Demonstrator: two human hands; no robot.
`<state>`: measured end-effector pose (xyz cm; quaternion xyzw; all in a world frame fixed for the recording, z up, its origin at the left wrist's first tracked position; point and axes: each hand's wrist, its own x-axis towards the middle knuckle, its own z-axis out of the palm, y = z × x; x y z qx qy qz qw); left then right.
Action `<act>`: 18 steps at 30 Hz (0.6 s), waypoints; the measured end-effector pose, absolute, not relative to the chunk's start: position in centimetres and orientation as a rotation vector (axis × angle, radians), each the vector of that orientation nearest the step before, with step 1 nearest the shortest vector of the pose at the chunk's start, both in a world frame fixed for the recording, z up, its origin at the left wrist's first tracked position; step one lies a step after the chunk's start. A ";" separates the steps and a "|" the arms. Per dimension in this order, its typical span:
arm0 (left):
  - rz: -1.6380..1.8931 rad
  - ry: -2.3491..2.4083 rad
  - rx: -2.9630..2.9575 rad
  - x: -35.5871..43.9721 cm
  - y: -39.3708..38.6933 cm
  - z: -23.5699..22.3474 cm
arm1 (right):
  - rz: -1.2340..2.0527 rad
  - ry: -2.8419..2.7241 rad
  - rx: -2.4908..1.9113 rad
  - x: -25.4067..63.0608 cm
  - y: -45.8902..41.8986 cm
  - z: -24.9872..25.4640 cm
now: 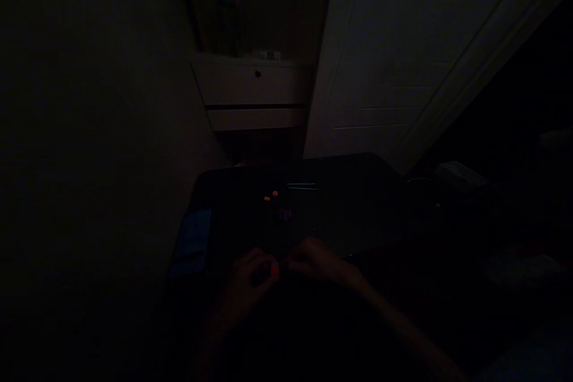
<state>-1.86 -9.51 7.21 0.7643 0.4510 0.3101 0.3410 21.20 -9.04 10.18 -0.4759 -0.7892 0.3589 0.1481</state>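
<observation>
Sm. red pc. (274, 270) is gripped btwn. thumb & fingers of L hand (250, 274), at near side of dark table (349, 209). R hand (313, 258) is held just beside it, fingers bent; whether anything is grasped there can't be determined, light v. poor. Two orange bits (267, 198), purple item (285, 215) & two thin rods (301, 184) are noted beyond hands; blue item (194, 239) is seen at table's L side.

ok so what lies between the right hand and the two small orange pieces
In the head view, a small purplish thing lies between the right hand and the orange pieces; it's too dark to identify.
</observation>
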 end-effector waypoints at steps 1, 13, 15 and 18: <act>0.809 1.175 1.989 -1.9 -9.5 7.2 | 1.051 -2.270 -1.360 21.2 -9.0 10.2; 0.793 1.156 1.977 -2.0 -9.4 7.1 | 1.205 -2.258 -1.339 21.2 -8.4 10.4; 0.786 1.151 1.978 -2.0 -9.3 7.0 | 1.258 -2.254 -1.320 21.3 -8.3 10.3; 0.789 1.163 1.983 -2.0 -9.3 6.8 | 1.290 -2.256 -1.296 21.3 -8.1 10.1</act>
